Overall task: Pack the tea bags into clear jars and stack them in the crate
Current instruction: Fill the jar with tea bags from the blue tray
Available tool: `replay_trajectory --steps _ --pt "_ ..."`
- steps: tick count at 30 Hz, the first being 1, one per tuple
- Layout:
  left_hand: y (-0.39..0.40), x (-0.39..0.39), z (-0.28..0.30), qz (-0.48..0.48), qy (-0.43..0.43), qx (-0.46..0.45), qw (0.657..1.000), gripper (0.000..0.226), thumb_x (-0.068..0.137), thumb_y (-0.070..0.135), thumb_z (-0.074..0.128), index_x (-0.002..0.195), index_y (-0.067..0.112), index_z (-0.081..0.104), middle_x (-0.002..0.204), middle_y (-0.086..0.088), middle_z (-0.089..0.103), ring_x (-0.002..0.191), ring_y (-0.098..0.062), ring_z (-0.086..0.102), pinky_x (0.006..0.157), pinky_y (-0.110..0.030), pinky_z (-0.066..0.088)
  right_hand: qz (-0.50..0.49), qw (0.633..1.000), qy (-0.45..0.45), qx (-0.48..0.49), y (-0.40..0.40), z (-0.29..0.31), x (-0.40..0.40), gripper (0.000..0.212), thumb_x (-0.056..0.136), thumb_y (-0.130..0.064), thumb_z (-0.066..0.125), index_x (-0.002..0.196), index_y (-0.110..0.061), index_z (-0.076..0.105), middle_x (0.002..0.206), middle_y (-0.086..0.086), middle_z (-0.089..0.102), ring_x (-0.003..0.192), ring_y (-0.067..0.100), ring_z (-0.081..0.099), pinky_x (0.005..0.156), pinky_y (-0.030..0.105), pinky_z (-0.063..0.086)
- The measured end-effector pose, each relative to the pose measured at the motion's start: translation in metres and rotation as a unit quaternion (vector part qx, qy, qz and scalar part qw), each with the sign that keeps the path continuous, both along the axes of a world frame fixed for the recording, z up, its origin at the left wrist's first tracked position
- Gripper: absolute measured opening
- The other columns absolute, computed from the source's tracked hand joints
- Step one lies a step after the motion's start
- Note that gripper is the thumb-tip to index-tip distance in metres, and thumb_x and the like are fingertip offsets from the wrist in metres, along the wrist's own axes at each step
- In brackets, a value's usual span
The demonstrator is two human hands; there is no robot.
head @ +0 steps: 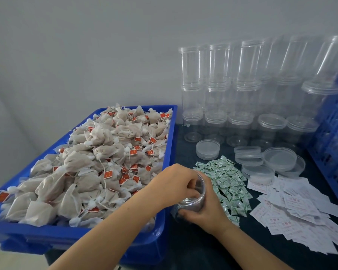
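A blue tray (170, 133) heaped with tea bags (98, 158), each tied with string and many carrying a red tag, is seen at the left of the dark counter (213, 250). Just right of the tray's near corner, a clear jar (193, 197) is held tilted above the counter. The left hand (176, 184) is reached over the jar's mouth, its fingers curled into the opening; whether anything is pinched by that grip cannot be told. The jar's body is wrapped from below by the right hand (209, 213), its grip closed on it. Beside this hand a pile of small green-and-white sachets (224, 182) is spread. Behind, loose clear lids (267, 160) and stacked empty jars (242, 90) are set against the wall. Farther right, white paper slips (300, 211) are scattered, and a blue crate (336, 137) is placed at the edge.
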State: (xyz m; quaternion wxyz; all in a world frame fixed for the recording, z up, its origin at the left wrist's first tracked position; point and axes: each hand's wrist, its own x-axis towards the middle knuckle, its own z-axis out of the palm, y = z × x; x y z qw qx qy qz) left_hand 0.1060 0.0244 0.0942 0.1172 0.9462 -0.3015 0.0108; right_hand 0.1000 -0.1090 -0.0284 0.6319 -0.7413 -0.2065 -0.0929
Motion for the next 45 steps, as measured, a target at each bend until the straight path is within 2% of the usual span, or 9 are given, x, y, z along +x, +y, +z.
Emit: replay_trajectory --steps 13,17,21,25,27,30,34,38,45 --pt "0.082 0.020 0.056 0.181 -0.176 -0.133 0.958 0.020 0.091 0.032 0.059 0.077 0.018 0.060 0.067 0.007 0.060 0.063 -0.010 0.058 0.061 -0.028 0.052 -0.013 1.000 0.000 -0.025 -0.002 -0.007 -0.002 0.091 0.055 -0.043 0.084 0.126 -0.068 0.033 0.123 -0.032 0.051 0.126 0.002 0.051 0.100 0.010 0.040" --pt "0.126 0.035 0.064 0.290 -0.239 -0.127 0.918 0.014 0.094 0.026 0.056 0.100 0.016 0.064 0.096 0.001 0.067 0.086 -0.017 0.062 0.066 -0.026 0.048 -0.019 0.999 -0.001 -0.027 -0.001 -0.007 -0.001 0.091 0.054 -0.043 0.084 0.126 -0.067 0.034 0.123 -0.031 0.052 0.126 0.002 0.051 0.098 0.008 0.040" --pt "0.158 0.050 0.056 0.376 -0.203 -0.061 0.902 0.048 0.091 0.022 0.058 0.136 0.010 0.046 0.140 -0.010 0.045 0.128 -0.029 0.040 0.098 -0.043 0.041 -0.022 0.999 -0.007 -0.027 -0.001 -0.007 -0.002 0.092 0.054 -0.043 0.084 0.127 -0.066 0.034 0.124 -0.029 0.052 0.125 0.003 0.051 0.101 0.015 0.042" --pt "0.173 0.062 0.043 0.423 -0.132 -0.070 0.894 0.068 0.089 0.029 0.061 0.146 0.009 0.029 0.148 -0.014 0.034 0.135 -0.035 0.032 0.107 -0.048 0.035 -0.023 0.999 -0.005 -0.034 -0.002 -0.007 -0.004 0.093 0.055 -0.046 0.085 0.130 -0.062 0.033 0.124 -0.028 0.053 0.125 0.004 0.052 0.102 0.028 0.042" --pt "0.174 0.065 0.034 0.437 -0.100 -0.100 0.888 0.078 0.087 0.032 0.065 0.149 0.012 0.022 0.145 -0.014 0.040 0.126 -0.032 0.044 0.097 -0.047 0.044 -0.027 0.999 -0.007 -0.038 -0.002 -0.007 -0.003 0.093 0.055 -0.045 0.085 0.131 -0.060 0.034 0.125 -0.027 0.052 0.124 0.004 0.052 0.102 0.029 0.043" --pt "0.174 0.066 0.024 0.446 -0.086 -0.173 0.874 0.081 0.083 0.034 0.072 0.146 0.011 0.026 0.121 -0.012 0.058 0.083 -0.017 0.054 0.060 -0.030 0.045 -0.030 0.999 -0.007 -0.044 -0.002 -0.007 -0.002 0.094 0.055 -0.044 0.085 0.131 -0.061 0.033 0.125 -0.028 0.052 0.125 0.004 0.053 0.102 0.028 0.044" --pt "0.177 0.072 0.024 0.461 -0.088 -0.151 0.870 0.057 0.082 0.037 0.070 0.126 0.006 0.051 0.118 -0.014 0.061 0.100 -0.029 0.060 0.080 -0.045 0.053 -0.033 0.999 -0.006 -0.041 -0.002 -0.010 -0.002 0.094 0.054 -0.043 0.085 0.132 -0.059 0.034 0.125 -0.027 0.052 0.124 0.005 0.053 0.103 0.023 0.044" --pt "0.171 0.073 0.024 0.494 -0.073 -0.148 0.854 0.059 0.086 0.040 0.066 0.133 0.011 0.047 0.126 -0.013 0.056 0.109 -0.032 0.056 0.080 -0.041 0.050 -0.030 0.999 -0.001 -0.033 -0.002 -0.012 -0.001 0.094 0.056 -0.043 0.085 0.135 -0.052 0.036 0.127 -0.023 0.054 0.125 0.006 0.053 0.102 0.027 0.044" --pt "0.171 0.074 0.019 0.479 -0.113 -0.187 0.850 0.011 0.090 0.022 0.059 0.087 0.013 0.056 0.083 -0.007 0.062 0.072 -0.022 0.057 0.059 -0.033 0.046 -0.028 0.999 -0.003 -0.028 -0.001 -0.012 -0.002 0.095 0.055 -0.044 0.084 0.137 -0.044 0.037 0.125 -0.025 0.054 0.124 0.006 0.054 0.102 0.019 0.044"
